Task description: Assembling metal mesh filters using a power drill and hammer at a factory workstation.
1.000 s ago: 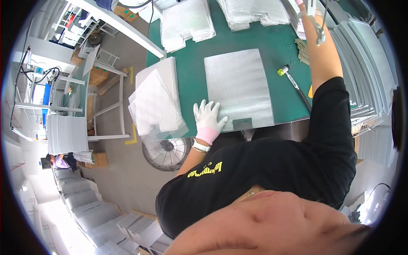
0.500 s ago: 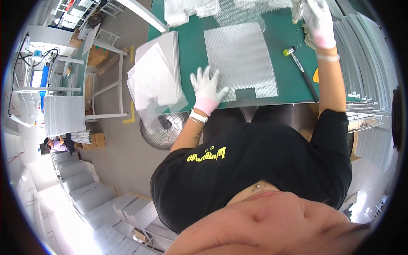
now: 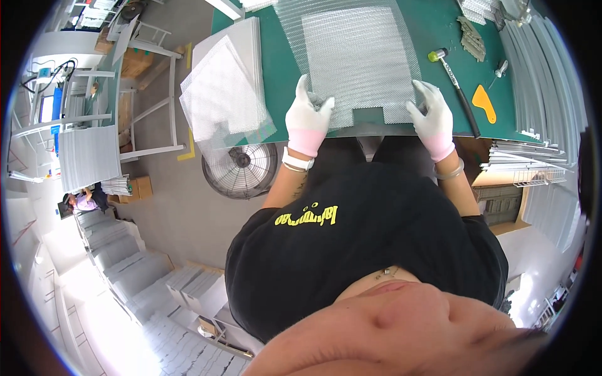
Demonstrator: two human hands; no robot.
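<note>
A pale panel with a fine honeycomb texture (image 3: 354,53) and a notch in its near edge lies on the green tabletop (image 3: 282,69). Over it spreads a wider, see-through mesh sheet (image 3: 293,25), which reaches past the panel on both sides. My left hand (image 3: 309,122), in a white glove with a pink cuff, rests at the near left corner, thumb and forefinger apart. At the near right corner, my gloved right hand (image 3: 433,119) touches the sheet's edge, its fingers stretched out and the thumb apart.
To the right lie a hammer with a green-tipped head (image 3: 454,81), a yellow scraper (image 3: 484,103), a small tool (image 3: 498,72) and a crumpled grey piece (image 3: 471,39). Stacked white sheets (image 3: 222,81) overhang the table's left edge. A round fan (image 3: 241,166) stands below.
My right hand has come from the far right to the panel's right side. The mesh sheet now covers the panel. My left hand has shifted to the panel's left edge.
</note>
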